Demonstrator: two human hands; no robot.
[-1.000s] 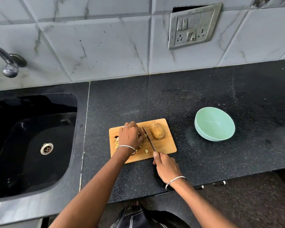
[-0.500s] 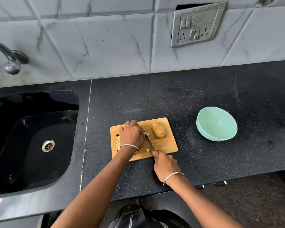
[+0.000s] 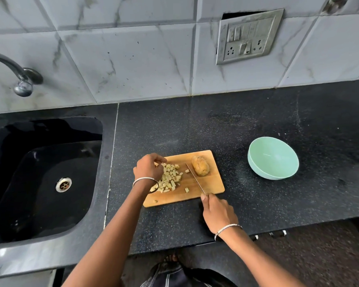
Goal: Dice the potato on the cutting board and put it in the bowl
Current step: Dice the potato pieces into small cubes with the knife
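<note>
Right hand (image 3: pixel 219 214): fingers clamped on knife (image 3: pixel 195 179) handle, blade lying across cutting board (image 3: pixel 214 183). Uncut potato piece (image 3: pixel 200 165) just right of blade. Left hand (image 3: pixel 148 168): fingers curled beside diced potato pile (image 3: pixel 170 179); cannot tell whether they pinch anything. Bowl (image 3: pixel 273 158) on desk (image 3: pixel 257 204), well right.

Left grip (image 3: pixel 148 169) cupped, right grip (image 3: pixel 219 214) clenched.

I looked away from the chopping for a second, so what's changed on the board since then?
The left hand slid left, off the potato cubes, so the pile now shows. The right hand keeps its grip on the knife, blade still between the cubes and the uncut potato piece. Board and empty bowl stayed put.
</note>
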